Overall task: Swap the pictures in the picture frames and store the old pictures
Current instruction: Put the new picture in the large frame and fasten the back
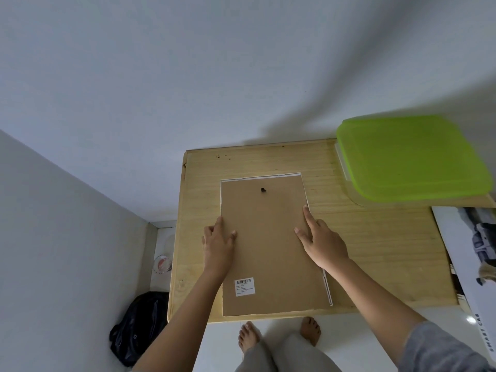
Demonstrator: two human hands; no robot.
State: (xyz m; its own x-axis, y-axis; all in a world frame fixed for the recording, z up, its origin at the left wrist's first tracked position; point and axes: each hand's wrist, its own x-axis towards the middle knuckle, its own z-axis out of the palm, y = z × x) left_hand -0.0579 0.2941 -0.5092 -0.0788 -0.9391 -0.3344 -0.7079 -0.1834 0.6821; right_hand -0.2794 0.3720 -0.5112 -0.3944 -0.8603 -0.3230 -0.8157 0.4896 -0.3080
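- Left hand [217, 244]: open, fingers spread, resting on the frame's [268, 245] left edge, gripping nothing.
- Right hand [322, 241]: open, fingertips pressing its right edge.
- Frame: face-down at bench [375, 251] centre.
- Green-lidded box [410, 159] at 2 o'clock; picture [472, 253] at 3 o'clock.

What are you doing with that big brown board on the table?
That is a picture frame lying face down on the wooden table, so you see its brown back. The left hand and right hand rest flat on its two side edges, not lifting it. A box with a green lid sits at the far right, and a car poster lies beside it.
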